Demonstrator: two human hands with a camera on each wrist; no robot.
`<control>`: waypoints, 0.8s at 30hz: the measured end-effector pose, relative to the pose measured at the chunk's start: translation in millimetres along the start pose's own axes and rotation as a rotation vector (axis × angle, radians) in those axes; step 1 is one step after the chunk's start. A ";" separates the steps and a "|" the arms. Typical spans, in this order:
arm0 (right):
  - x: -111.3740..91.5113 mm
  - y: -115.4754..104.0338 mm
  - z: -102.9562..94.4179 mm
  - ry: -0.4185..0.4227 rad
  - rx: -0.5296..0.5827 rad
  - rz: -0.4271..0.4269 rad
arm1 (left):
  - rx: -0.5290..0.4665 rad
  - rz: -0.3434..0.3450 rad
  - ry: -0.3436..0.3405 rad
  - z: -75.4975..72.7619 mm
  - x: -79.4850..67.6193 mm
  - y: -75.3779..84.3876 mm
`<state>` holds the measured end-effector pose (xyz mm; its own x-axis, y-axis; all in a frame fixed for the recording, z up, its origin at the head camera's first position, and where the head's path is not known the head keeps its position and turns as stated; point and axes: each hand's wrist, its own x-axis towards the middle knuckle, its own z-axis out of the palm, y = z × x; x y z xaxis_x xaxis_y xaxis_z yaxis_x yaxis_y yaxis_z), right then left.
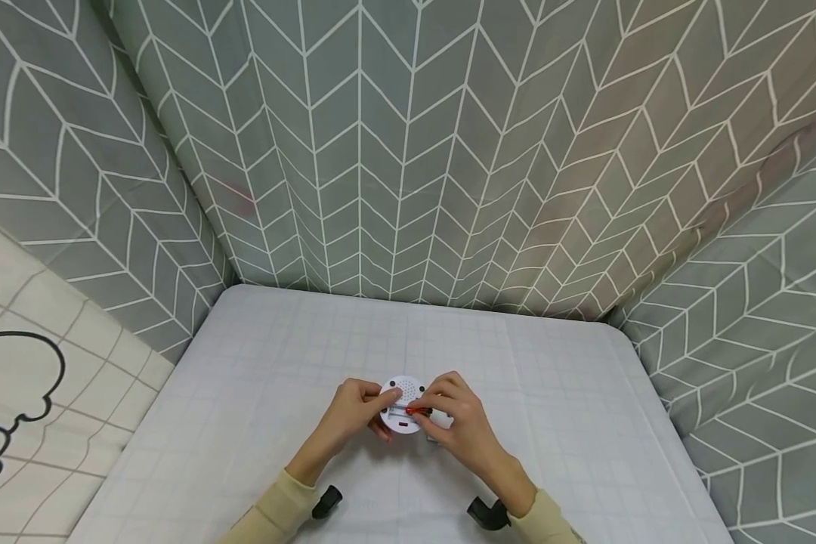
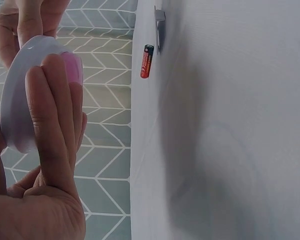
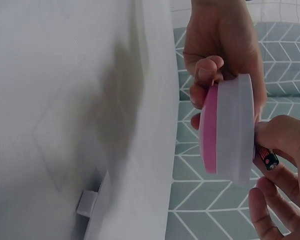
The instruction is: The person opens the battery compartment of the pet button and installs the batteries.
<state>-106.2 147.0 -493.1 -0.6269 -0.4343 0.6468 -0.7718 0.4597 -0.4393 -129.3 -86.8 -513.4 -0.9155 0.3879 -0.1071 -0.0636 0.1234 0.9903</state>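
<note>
My left hand point(image 1: 353, 410) holds a round white device point(image 1: 408, 387), gripping its rim between thumb and fingers. Its underside faces up, showing speaker holes, dark round feet and a small red part. The right wrist view shows a pink band point(image 3: 209, 131) on its other face. At the device's slot, my right hand point(image 1: 464, 420) pinches a small red-and-black battery point(image 3: 268, 158) with thumb and fingers. How far it sits inside is hidden. Another such battery point(image 2: 147, 61) appears in the left wrist view near a thin white piece point(image 2: 160, 20) with a tab.
Both hands work above a table with a white cloth point(image 1: 272, 340). Patterned grey curtains point(image 1: 394, 151) hang behind and beside it. Black wrist mounts point(image 1: 487, 514) sit at both sleeves. The thin white piece lies on the cloth beneath the right hand.
</note>
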 end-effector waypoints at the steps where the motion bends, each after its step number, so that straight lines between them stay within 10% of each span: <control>1: 0.2 -0.2 0.6 0.003 -0.001 -0.001 | 0.001 0.000 -0.002 0.2 0.0 0.2; 24: -10.3 -0.2 -7.2 0.060 0.060 0.152 | -0.055 -0.027 0.016 1.2 1.6 -2.5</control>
<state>-98.8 157.0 -495.2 -0.7311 -0.3155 0.6049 -0.6744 0.4686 -0.5707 -130.2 -85.4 -516.1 -0.9194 0.3702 -0.1326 -0.1096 0.0827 0.9905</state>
